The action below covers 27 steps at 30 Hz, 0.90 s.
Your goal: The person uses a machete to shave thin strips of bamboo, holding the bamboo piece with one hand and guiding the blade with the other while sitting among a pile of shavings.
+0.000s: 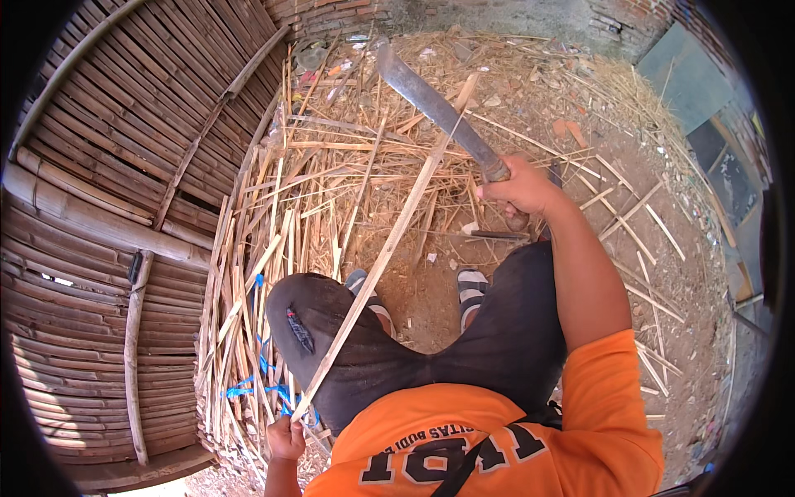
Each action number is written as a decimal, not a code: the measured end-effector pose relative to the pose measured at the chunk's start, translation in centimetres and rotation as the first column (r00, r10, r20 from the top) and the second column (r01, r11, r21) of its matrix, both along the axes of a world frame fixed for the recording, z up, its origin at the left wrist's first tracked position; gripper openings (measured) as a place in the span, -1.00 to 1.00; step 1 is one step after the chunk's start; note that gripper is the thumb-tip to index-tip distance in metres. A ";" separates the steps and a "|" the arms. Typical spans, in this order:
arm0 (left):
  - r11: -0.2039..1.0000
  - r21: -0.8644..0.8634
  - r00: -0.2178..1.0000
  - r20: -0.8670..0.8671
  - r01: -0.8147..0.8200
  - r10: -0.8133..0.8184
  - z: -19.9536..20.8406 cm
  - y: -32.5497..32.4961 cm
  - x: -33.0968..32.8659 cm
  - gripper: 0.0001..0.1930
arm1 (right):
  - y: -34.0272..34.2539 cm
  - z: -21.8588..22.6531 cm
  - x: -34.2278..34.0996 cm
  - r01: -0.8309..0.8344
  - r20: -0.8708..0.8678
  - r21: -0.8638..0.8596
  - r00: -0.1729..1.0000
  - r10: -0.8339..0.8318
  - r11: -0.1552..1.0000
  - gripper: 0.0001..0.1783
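My right hand (pixel 523 192) is closed around the handle of a machete (pixel 432 103), whose long, worn blade points up and to the left. A long bamboo strip (pixel 377 269) slants across my left thigh, and its lower end is pinched in my left hand (pixel 286 439). Near the strip's far end the blade crosses it; whether they touch I cannot tell. The strip's far tip (pixel 470 81) reaches past the blade over the littered ground.
A bamboo slat wall (pixel 116 215) stands on the left. Split bamboo strips (pixel 236 306) pile beside it, with blue ties (pixel 263 364) among them. Shavings (pixel 331 186) and loose sticks (pixel 638 224) litter the dirt. A brick wall (pixel 497 21) runs along the back, grey panels (pixel 687 74) at right.
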<state>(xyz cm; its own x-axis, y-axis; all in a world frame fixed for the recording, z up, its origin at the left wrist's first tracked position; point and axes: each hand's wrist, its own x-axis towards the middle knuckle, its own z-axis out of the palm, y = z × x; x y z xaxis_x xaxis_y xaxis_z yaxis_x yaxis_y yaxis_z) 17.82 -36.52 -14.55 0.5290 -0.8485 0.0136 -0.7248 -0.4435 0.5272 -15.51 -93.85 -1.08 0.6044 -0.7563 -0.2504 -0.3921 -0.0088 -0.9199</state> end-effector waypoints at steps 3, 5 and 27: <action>1.000 0.008 1.000 0.015 -0.007 0.007 0.4 0.1 -0.1 -0.31 | -0.1 -1.2 -0.6 -0.138 0.169 0.315 0.982 0.087 0.939 -0.69; 1.000 0.005 0.999 -0.033 -0.006 0.006 1.2 -0.3 -0.3 -0.31 | -0.2 -1.6 -0.6 -0.083 0.173 0.246 0.984 0.040 0.966 -0.70; 0.999 -0.046 1.000 0.024 -0.007 0.008 0.1 0.4 1.7 -0.32 | 0.2 -1.4 0.5 -0.215 0.252 0.321 0.958 0.136 0.922 -0.72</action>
<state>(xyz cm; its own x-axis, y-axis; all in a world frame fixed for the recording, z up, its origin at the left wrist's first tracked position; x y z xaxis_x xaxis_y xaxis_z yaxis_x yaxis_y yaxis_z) 19.53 -36.12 -14.47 0.5347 -0.8425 0.0649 -0.7341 -0.4251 0.5295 -15.05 -93.63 -2.46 0.7892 -0.5245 -0.3194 -0.2007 0.2713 -0.9413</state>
